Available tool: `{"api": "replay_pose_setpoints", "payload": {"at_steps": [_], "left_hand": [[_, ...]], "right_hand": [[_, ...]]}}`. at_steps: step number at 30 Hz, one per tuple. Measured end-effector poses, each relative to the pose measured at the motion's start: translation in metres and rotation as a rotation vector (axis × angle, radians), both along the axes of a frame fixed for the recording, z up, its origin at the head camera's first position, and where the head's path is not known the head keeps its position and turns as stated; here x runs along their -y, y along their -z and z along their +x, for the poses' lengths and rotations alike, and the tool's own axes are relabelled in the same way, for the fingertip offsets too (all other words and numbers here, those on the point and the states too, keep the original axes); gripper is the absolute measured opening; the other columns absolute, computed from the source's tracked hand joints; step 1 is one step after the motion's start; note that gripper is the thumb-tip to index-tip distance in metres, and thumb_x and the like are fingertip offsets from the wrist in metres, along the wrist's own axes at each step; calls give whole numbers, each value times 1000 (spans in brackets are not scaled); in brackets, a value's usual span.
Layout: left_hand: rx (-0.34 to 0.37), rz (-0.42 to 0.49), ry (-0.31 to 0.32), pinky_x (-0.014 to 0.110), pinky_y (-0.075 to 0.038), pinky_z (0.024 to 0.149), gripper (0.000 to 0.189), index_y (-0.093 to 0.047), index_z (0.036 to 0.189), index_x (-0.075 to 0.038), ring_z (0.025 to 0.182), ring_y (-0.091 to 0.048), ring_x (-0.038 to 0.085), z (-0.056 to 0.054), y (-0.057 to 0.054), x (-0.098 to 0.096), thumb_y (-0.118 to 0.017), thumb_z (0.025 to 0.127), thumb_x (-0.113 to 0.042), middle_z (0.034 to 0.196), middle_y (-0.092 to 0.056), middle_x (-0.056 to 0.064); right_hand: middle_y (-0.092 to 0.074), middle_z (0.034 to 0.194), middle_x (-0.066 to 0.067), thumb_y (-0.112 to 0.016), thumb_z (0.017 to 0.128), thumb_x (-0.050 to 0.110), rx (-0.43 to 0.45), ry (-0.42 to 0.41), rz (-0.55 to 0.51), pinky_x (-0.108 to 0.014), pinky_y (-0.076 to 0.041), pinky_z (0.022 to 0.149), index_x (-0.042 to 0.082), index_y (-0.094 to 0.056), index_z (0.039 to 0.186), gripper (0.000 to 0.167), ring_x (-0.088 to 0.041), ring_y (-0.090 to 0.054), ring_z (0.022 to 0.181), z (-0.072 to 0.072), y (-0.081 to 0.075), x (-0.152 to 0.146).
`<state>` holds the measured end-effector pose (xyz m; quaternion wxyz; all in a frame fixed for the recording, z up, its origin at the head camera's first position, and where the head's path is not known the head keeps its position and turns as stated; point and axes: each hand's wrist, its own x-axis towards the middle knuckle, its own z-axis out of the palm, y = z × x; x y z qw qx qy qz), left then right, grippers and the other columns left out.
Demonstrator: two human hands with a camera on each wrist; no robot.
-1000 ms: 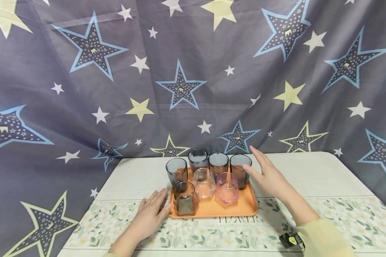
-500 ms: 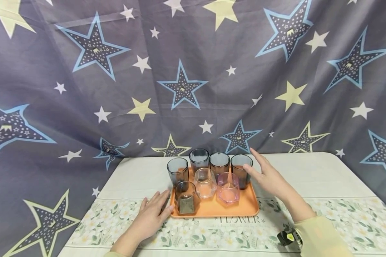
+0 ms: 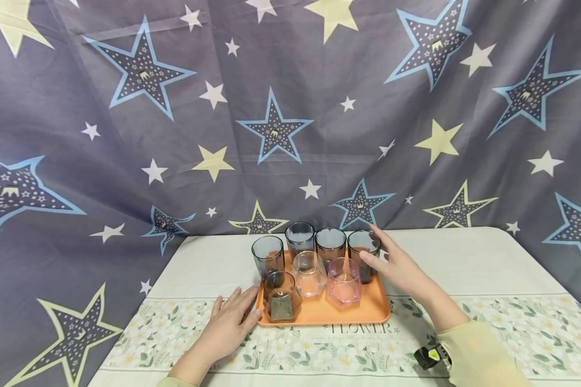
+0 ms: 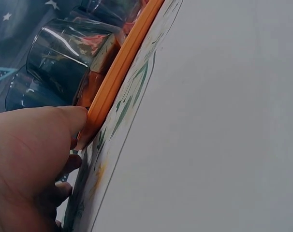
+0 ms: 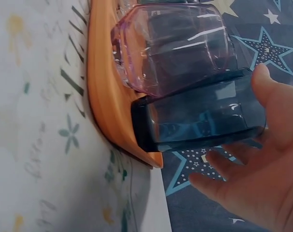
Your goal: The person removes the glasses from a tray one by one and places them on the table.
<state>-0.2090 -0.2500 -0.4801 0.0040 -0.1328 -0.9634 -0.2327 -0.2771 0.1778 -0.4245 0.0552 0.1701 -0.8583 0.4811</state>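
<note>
An orange tray (image 3: pixel 319 320) stands on the table, holding several tumblers. My left hand (image 3: pixel 228 322) lies by its left front corner, thumb at the rim (image 4: pixel 103 108), fingers extended over the cloth. The nearest tumbler is a smoky brown one (image 3: pixel 280 301). At the tray's right back, my right hand (image 3: pixel 404 269) is spread around a dark blue-grey tumbler (image 3: pixel 363 255). In the right wrist view the thumb (image 5: pixel 262 79) is at this tumbler's (image 5: pixel 199 116) rim; the other fingers (image 5: pixel 209 183) extend along its far side. Whether they press it cannot be told.
A clear tumbler (image 3: pixel 309 277) and a pink one (image 3: pixel 344 285) stand mid-tray. More blue-grey tumblers (image 3: pixel 268 258) line the back and left. A floral cloth (image 3: pixel 184 322) covers the table. Behind hangs a grey curtain (image 3: pixel 290 64) with stars.
My right hand has moved slightly left, closer around the blue-grey tumbler at the right back. My left hand stays beside the tray corner. The tray and tumblers have not visibly shifted on the table.
</note>
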Motion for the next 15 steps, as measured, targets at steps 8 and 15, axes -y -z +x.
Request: {"api": "replay_pose_setpoints", "payload": {"at_steps": [8, 15], "left_hand": [[0, -1, -5, 78, -3, 128, 64, -51, 167, -10, 164, -29, 42, -1, 2, 0, -55, 116, -48, 171, -48, 8], [-7, 4, -3, 78, -3, 127, 60, -51, 167, -10, 164, -30, 43, 0, 0, -1, -57, 117, -42, 171, -48, 9]], "right_hand": [[-40, 169, -32, -71, 111, 35, 28, 6, -59, -67, -40, 121, 9, -17, 178, 90, -57, -44, 151, -1, 2, 4], [-44, 167, -29, -73, 110, 32, 45, 0, -124, -67, -41, 121, 10, -19, 178, 90, -53, -46, 151, -2, 3, 5]]}}
